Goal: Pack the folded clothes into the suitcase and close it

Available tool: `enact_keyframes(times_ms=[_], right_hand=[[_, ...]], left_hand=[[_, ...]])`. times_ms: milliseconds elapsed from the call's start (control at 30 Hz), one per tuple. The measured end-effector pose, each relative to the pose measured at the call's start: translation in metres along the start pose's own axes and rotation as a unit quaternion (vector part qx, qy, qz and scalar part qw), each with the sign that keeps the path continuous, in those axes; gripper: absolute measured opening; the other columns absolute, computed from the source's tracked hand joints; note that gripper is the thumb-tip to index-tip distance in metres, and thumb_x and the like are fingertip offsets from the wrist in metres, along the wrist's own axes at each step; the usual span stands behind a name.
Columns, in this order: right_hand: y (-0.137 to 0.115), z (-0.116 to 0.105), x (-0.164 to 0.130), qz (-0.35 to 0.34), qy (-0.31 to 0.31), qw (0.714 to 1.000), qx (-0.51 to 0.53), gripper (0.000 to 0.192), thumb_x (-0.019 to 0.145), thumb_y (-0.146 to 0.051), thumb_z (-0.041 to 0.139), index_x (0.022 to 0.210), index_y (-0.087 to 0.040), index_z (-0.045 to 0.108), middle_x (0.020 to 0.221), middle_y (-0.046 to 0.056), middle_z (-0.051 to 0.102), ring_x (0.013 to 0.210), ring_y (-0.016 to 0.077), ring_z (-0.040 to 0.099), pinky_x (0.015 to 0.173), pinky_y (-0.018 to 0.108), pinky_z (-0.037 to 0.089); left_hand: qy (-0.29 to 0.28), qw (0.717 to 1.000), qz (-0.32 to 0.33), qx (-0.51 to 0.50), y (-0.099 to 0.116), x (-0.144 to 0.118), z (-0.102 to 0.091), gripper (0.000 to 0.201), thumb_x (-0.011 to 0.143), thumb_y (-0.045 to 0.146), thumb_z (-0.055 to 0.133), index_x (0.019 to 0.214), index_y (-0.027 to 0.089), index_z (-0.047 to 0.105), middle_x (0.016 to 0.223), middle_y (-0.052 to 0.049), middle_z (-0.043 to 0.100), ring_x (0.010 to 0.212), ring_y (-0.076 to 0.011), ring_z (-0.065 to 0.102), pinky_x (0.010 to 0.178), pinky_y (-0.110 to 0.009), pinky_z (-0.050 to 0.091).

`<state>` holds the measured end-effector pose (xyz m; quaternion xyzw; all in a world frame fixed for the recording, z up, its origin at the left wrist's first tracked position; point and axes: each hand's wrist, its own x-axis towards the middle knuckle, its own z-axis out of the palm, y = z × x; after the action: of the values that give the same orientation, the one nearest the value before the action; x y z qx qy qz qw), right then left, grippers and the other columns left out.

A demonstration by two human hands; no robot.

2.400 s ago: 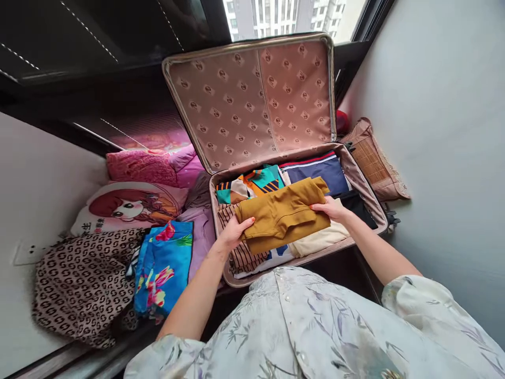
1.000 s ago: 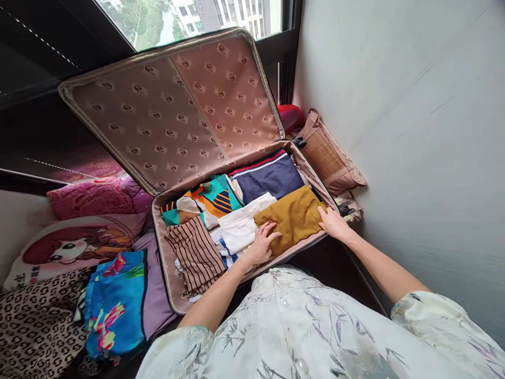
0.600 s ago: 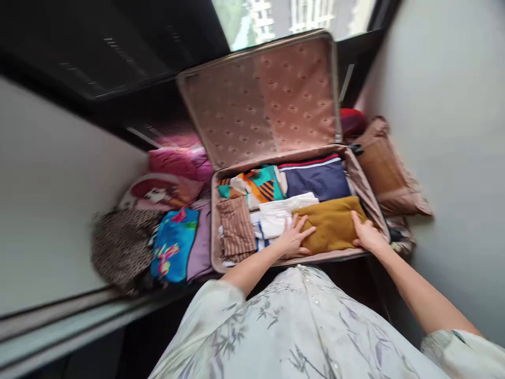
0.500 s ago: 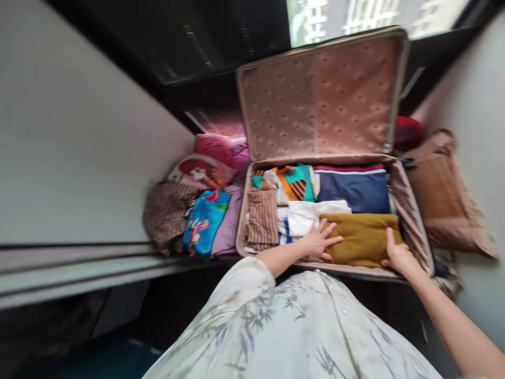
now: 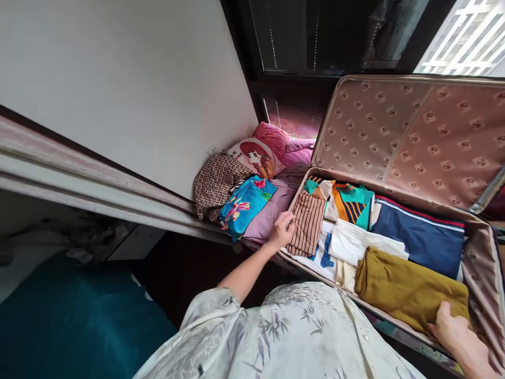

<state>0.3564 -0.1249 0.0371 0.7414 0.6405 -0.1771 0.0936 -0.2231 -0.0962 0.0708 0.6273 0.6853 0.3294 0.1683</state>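
My left hand (image 5: 282,229) sits at the near-left corner of the open suitcase (image 5: 479,252), fingers curled loosely over the rim, touching the edge of the brown striped top (image 5: 307,222) and the lilac cloth (image 5: 268,213) just outside the case; I cannot tell whether it actually pinches either one. My right hand (image 5: 453,329) lies at the near-right end, palm down with the fingers pressed together on the mustard garment (image 5: 406,289), which lies folded flat along the near side of the case. Beside the mustard piece, toward the middle, is a white folded top (image 5: 363,243), with a navy garment (image 5: 420,237) behind it (red and white trim along its far edge) and a teal-and-orange print (image 5: 349,199) in the far-left part. The lid (image 5: 402,137) stands open against the window. Left of the case I see a blue floral piece (image 5: 244,205), a brown patterned one (image 5: 215,181) and a cartoon pillow (image 5: 254,157) against the white wall.
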Motion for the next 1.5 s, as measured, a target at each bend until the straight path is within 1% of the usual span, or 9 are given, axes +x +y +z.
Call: enact_keyframes(times_ms=[100, 233, 400, 567, 833, 1000, 1167, 1333, 1500], right_hand=[[-0.056, -0.024, -0.010, 0.018, 0.022, 0.999, -0.026, 0.063, 0.079, -0.064, 0.036, 0.137, -0.046, 0.053, 0.096, 0.023, 0.063, 0.078, 0.0493, 0.071, 0.070, 0.069, 0.048], [-0.146, -0.046, -0.011, -0.049, -0.003, 0.999, -0.019, 0.064, 0.086, -0.063, 0.032, 0.138, -0.037, 0.059, 0.120, 0.024, 0.063, 0.092, 0.0445, 0.071, 0.073, 0.062, 0.051], [-0.229, -0.039, -0.008, -0.129, -0.053, 0.988, -0.066, 0.059, 0.094, -0.053, 0.035, 0.139, -0.024, 0.060, 0.122, 0.017, 0.065, 0.093, 0.0337, 0.071, 0.072, 0.046, 0.054], [-0.266, -0.017, -0.018, -0.206, -0.044, 0.974, -0.080, 0.052, 0.097, -0.042, 0.040, 0.140, -0.020, 0.059, 0.117, 0.014, 0.067, 0.094, 0.0276, 0.071, 0.071, 0.035, 0.051], [-0.283, -0.009, -0.028, -0.193, -0.060, 0.977, -0.070, 0.050, 0.095, -0.038, 0.043, 0.138, -0.019, 0.061, 0.115, 0.013, 0.069, 0.093, 0.0250, 0.071, 0.071, 0.031, 0.049], [-0.297, -0.009, -0.033, -0.214, -0.053, 0.974, -0.059, 0.048, 0.095, -0.035, 0.044, 0.137, -0.020, 0.063, 0.111, 0.014, 0.070, 0.091, 0.0259, 0.071, 0.075, 0.033, 0.050], [-0.333, -0.036, -0.046, -0.207, -0.088, 0.973, -0.047, 0.051, 0.095, -0.028, 0.051, 0.144, -0.017, 0.059, 0.119, 0.016, 0.068, 0.104, 0.0263, 0.069, 0.081, 0.031, 0.049], [-0.367, -0.060, -0.039, -0.209, -0.111, 0.969, 0.076, 0.051, 0.087, -0.024, 0.068, 0.138, -0.019, 0.064, 0.115, 0.013, 0.070, 0.098, 0.0226, 0.067, 0.083, 0.030, 0.048], [-0.397, -0.073, -0.043, -0.236, -0.205, 0.885, 0.345, 0.056, 0.085, -0.042, 0.077, 0.135, -0.019, 0.065, 0.104, 0.007, 0.073, 0.088, 0.0198, 0.065, 0.079, 0.031, 0.053]], left_hand=[[0.029, 0.967, -0.201, 0.154, -0.084, -0.009, -0.068, 0.057, 0.087, 0.030, 0.072, 0.141, 0.016, 0.061, 0.153, -0.020, 0.047, 0.141, -0.0380, 0.046, 0.117, -0.054, 0.040], [-0.008, 0.927, -0.304, 0.220, -0.166, -0.027, -0.118, 0.070, 0.093, 0.045, 0.065, 0.156, 0.020, 0.046, 0.164, -0.019, 0.033, 0.148, -0.0409, 0.036, 0.117, -0.057, 0.037], [-0.018, 0.921, -0.336, 0.199, -0.220, -0.014, -0.144, 0.075, 0.097, 0.053, 0.056, 0.161, 0.020, 0.035, 0.165, -0.020, 0.031, 0.151, -0.0391, 0.033, 0.118, -0.055, 0.037], [-0.059, 0.932, -0.305, 0.185, -0.245, 0.023, -0.169, 0.097, 0.080, 0.057, 0.077, 0.159, 0.018, 0.035, 0.157, -0.023, 0.044, 0.148, -0.0397, 0.039, 0.117, -0.052, 0.037], [-0.156, 0.905, -0.319, 0.236, -0.231, 0.059, -0.178, 0.063, 0.069, 0.053, 0.087, 0.118, 0.015, 0.071, 0.116, -0.017, 0.074, 0.114, -0.0353, 0.069, 0.097, -0.039, 0.052], [-0.160, 0.923, -0.322, 0.138, -0.216, 0.064, -0.186, 0.039, 0.065, 0.031, 0.086, 0.100, 0.017, 0.076, 0.106, -0.012, 0.078, 0.109, -0.0308, 0.072, 0.092, -0.032, 0.054], [-0.183, 0.936, -0.299, 0.041, -0.200, 0.070, -0.207, 0.048, 0.056, 0.030, 0.090, 0.099, 0.015, 0.074, 0.101, -0.008, 0.080, 0.097, -0.0282, 0.075, 0.083, -0.033, 0.059], [-0.230, 0.827, -0.403, -0.319, -0.174, 0.082, -0.226, 0.065, 0.031, 0.048, 0.098, 0.086, 0.022, 0.075, 0.081, 0.005, 0.080, 0.088, -0.0250, 0.076, 0.082, -0.035, 0.060], [-0.189, 0.823, -0.379, -0.379, -0.101, 0.084, -0.248, 0.063, 0.036, 0.055, 0.095, 0.094, 0.037, 0.076, 0.089, 0.017, 0.079, 0.103, -0.0240, 0.074, 0.082, -0.031, 0.059]])
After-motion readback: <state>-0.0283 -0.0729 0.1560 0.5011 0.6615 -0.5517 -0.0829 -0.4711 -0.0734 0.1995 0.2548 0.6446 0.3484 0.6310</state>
